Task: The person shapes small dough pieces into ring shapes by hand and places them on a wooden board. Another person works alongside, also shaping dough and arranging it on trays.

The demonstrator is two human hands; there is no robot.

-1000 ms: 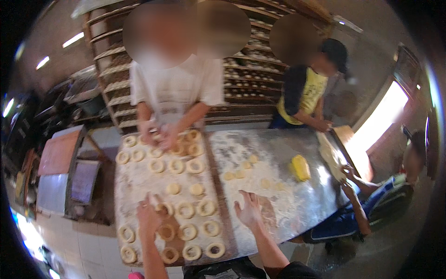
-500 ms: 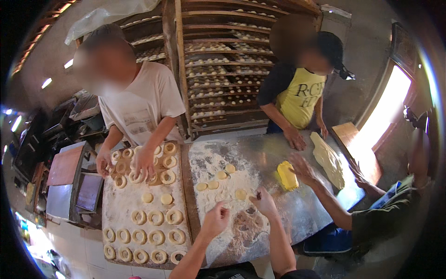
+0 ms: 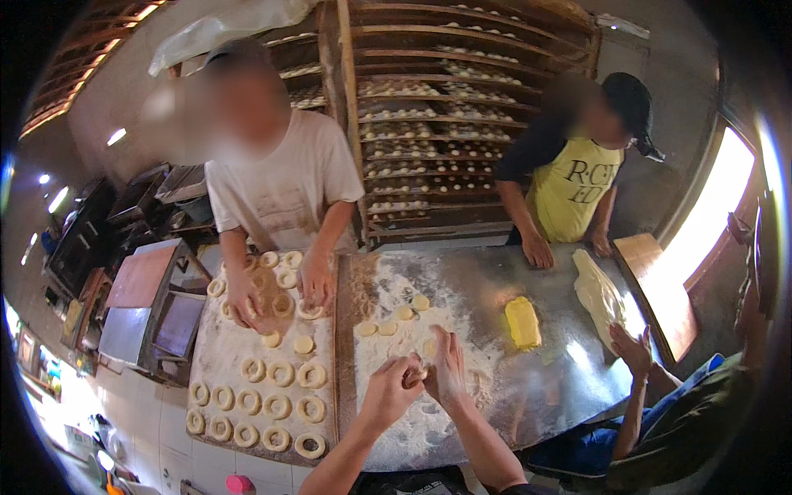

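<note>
Both hands pinch a dough piece mid-table, edges well apart.

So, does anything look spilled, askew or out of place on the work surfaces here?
Nothing stands out. Flour is spread over the metal table where both hands work a dough piece. Ring-shaped dough pieces sit in rows on the floured board.

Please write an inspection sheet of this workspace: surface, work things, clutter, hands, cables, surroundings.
Surface: metal table, heavily floured.
Work things: dough piece between both hands; flat dough rounds nearby.
Clutter: yellow block; pale dough sheet; wooden board with dough rings.
Hands: left hand and right hand pinch the dough piece.
Cables: nothing seen.
Surroundings: wooden rack of trays; three other people at the table.
</note>
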